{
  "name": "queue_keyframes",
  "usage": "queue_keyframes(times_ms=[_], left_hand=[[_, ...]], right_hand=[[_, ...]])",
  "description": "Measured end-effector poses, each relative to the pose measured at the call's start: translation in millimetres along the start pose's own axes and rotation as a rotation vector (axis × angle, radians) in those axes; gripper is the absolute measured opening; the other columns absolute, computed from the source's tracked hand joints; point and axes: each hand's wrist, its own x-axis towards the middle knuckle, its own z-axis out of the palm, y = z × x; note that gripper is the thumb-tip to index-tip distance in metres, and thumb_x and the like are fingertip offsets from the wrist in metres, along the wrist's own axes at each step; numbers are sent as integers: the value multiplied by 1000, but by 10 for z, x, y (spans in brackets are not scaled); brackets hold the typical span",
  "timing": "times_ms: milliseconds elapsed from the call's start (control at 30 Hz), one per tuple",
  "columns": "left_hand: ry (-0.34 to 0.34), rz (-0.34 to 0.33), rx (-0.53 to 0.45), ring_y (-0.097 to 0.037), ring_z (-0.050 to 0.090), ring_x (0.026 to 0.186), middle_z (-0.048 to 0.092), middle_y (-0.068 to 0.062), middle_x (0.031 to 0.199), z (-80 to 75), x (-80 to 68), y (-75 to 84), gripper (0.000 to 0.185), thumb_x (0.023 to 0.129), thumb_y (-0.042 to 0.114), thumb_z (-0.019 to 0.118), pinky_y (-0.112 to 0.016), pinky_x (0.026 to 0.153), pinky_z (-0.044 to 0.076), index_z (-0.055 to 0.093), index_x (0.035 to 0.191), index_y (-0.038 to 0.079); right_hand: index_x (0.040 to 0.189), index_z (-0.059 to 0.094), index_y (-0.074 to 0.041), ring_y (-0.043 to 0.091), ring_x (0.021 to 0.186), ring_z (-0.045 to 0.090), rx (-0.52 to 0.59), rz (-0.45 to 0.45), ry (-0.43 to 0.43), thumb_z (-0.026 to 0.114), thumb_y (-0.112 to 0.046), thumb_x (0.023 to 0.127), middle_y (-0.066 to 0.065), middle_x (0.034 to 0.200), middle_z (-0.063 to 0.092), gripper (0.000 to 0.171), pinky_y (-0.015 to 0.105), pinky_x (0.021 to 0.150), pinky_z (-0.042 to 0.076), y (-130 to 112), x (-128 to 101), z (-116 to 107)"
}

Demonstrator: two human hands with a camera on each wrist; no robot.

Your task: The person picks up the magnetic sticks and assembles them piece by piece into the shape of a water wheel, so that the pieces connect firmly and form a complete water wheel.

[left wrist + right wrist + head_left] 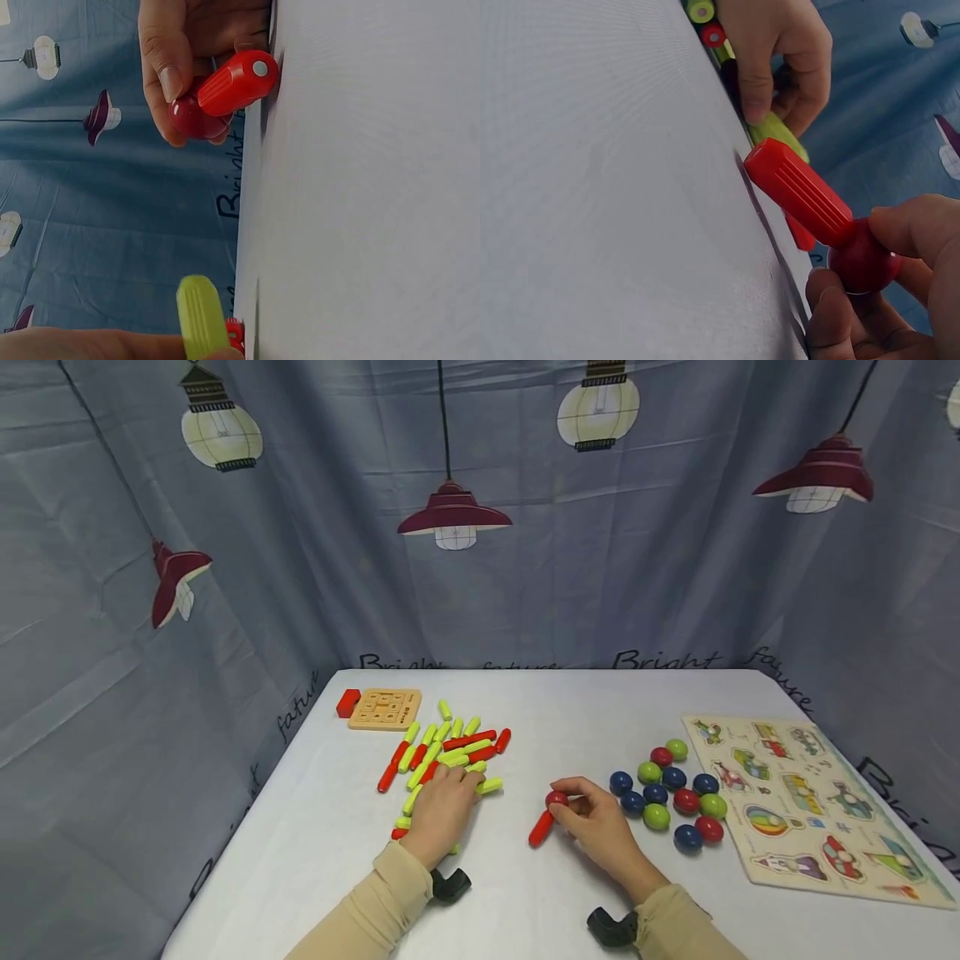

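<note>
- Where the white table (525, 893) is seen from the head view, the right hand (600, 822) is found near its middle, fingers curled and pinched on a red ball (557, 798)
- A red stick (541, 828) is joined to that ball at one end; its free end is rested on the table surface, angled toward the person
- In the right wrist view the red ball (864, 262) is gripped between thumb and fingertips, with the ribbed red stick (799, 191) slanting up from it to the table edge
- The left hand (442, 810) is laid palm down on the near edge of a pile of green and red sticks (450, 747), fingers curled over a green stick (489, 786)
- In the left wrist view a green stick (201, 315) is seen held at the fingertips of that hand
- A cluster of blue, green and red balls (667, 793) is lying just right of the right hand, apart from it
- A wooden picture puzzle board (810, 806) is placed at the right edge of the table, beyond the balls
- A small tan tile board (385, 708) with a red block (348, 702) touching its left side is set at the far left corner
- A grey curtain printed with lamps (480, 510) is hung behind and beside the table
</note>
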Motion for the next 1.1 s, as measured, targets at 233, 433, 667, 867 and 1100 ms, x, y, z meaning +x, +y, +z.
queue_keyframes(times_ms=[233, 433, 667, 867, 1100], left_hand=[[-26, -33, -33, -17, 57, 84, 75, 5, 103, -4, -15, 11, 34, 93, 30, 78, -23, 61, 51, 67, 124, 25], [-8, -49, -32, -13, 51, 74, 76, 6, 94, -9, 26, 10, 32, 94, 32, 76, -19, 53, 41, 68, 124, 27], [81, 46, -17, -14, 64, 89, 72, 12, 113, -14, 13, 4, 28, 95, 31, 75, -24, 61, 54, 70, 122, 30], [111, 262, -30, -8, 64, 92, 71, 14, 108, -61, 6, 60, 30, 94, 33, 77, -20, 72, 56, 72, 123, 29], [64, 350, -121, -6, 66, 97, 73, 13, 110, -108, -16, 110, 34, 94, 36, 77, -18, 75, 56, 73, 126, 28]], right_hand=[[124, 69, -12, 22, 85, 61, -9, 4, -9, 75, -11, 93, 8, 113, 67, 31, 26, 62, 55, 9, -4, -1], [124, 69, -12, 23, 86, 60, -21, -7, -1, 75, -12, 93, 8, 111, 67, 31, 27, 62, 56, -6, 3, -21], [127, 70, -14, 23, 90, 62, -10, -20, -23, 73, -12, 95, 7, 115, 70, 32, 26, 67, 58, -17, 13, -24], [128, 71, -14, 23, 93, 67, 38, -79, -75, 72, -10, 96, 8, 116, 74, 32, 27, 73, 60, 3, 21, -32], [128, 71, -14, 22, 93, 67, 62, -102, -108, 74, -16, 96, 8, 121, 71, 32, 26, 75, 60, 22, 20, -27]])
